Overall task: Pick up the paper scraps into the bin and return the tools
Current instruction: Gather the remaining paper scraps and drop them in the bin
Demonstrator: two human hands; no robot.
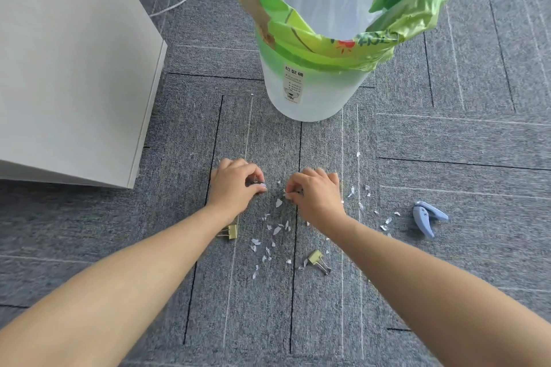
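Both hands are down on the carpet (447,143) in front of the bin (313,98), working the far edge of the mess. Right hand (316,194) has thumb + index clamped on one white bit. Left hand (235,185) has its fingers curled in with the thumb against the tips. It seems to have a couple of bits in there too, tbh too small to be sure.

The paper scraps (278,202) are mostly strewn between the two forearms. A thinner trail runs off to the right toward the hole punch (426,217). None that I can see in the bin, so imo this is early on.

Tips for this step:
- Carpet pile grabs tiny bits, so pinch w/ fingertips or a nail edge rather than swiping flat.
- Stash each bit in the palm and keep picking. One trip per piece to the bin is gonna take forever.
- The bin's just beyond the hands, so a handful only needs a short lift over the green bag rim (343,48).
- Work one side to the other so nothing gets missed, esp the strays out right.
- Watch the binder clip (232,231) under the left wrist and the second binder clip (316,258) by the right forearm. Scraps sit right up against them, and the clips are tools, not trash.

Clips and punch prob go back last. No idea where, maybe the white cabinet (74,68) on the left.
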